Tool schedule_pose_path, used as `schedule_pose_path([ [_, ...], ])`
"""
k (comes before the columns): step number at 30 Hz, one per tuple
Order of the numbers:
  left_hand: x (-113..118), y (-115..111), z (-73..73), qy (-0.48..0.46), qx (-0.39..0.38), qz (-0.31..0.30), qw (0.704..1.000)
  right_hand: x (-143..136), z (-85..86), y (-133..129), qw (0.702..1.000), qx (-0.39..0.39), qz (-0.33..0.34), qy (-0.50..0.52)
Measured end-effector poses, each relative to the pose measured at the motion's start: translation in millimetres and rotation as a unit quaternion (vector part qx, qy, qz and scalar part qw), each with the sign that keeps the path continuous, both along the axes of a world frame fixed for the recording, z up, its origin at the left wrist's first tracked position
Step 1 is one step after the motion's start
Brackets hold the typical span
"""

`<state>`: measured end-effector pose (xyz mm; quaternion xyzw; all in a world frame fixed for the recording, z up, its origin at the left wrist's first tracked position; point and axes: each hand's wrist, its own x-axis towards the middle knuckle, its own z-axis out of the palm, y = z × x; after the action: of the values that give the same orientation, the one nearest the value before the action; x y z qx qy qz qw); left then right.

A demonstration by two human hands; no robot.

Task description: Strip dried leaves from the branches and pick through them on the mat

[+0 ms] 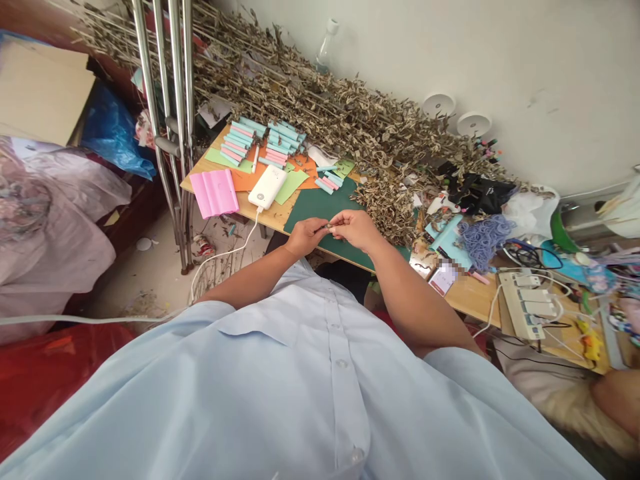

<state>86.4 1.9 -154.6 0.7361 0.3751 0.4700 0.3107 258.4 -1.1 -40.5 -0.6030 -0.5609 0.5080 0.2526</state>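
Note:
My left hand [306, 237] and my right hand [356, 229] meet above the near edge of a dark green mat [315, 210]. Both are closed in a pinch, fingertips almost touching, on a tiny brownish bit [328, 227] that looks like dried leaf; most of it is hidden by the fingers. Just beyond my right hand lies a heap of dried leaves [387, 200]. Short blue and pink paper rolls [330, 180] rest at the mat's far edge, and more rolls [240, 141] are stacked farther left.
A white power bank [268, 187] with a cable and a pink paper sheet [214, 193] lie left. Long dried stalks [300, 87] line the wall. Metal crutches [175, 133] stand left. To the right are a phone [443, 279], blue-purple rubber bands [485, 240] and a power strip [523, 303].

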Motion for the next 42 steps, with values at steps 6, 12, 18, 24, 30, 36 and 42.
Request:
schedule_pose_path([
  [6, 0.8, 0.3, -0.9, -0.005, -0.002, -0.005, 1.0, 3.0, -20.8, -8.4, 0.987, 0.124, 0.019, -0.096],
  [12, 0.5, -1.1, 5.1, -0.004, -0.004, -0.019, 1.0, -1.9, -7.8, -0.8, 0.971, 0.13, 0.065, -0.191],
  [18, -0.8, -2.6, 10.0, -0.009, -0.008, -0.014, 1.0, -3.3, 6.5, 1.3, 0.989, 0.053, 0.06, -0.126],
  [24, -1.4, -3.2, 8.0, -0.002, -0.004, -0.015, 1.0, -4.9, 7.0, 3.5, 0.997, -0.062, -0.052, 0.003],
  [30, -0.9, -4.2, 8.7, -0.011, -0.004, -0.022, 1.0, -10.8, 11.1, 11.4, 0.992, -0.106, -0.057, -0.025],
  [36, -0.9, -3.6, 8.9, -0.001, -0.013, -0.023, 1.0, -14.3, 6.7, 28.6, 0.986, -0.138, -0.03, -0.092],
  [42, -1.8, -3.0, 8.9, -0.003, -0.005, -0.038, 0.999, -21.0, 5.1, 39.5, 0.978, -0.142, 0.011, -0.151],
])
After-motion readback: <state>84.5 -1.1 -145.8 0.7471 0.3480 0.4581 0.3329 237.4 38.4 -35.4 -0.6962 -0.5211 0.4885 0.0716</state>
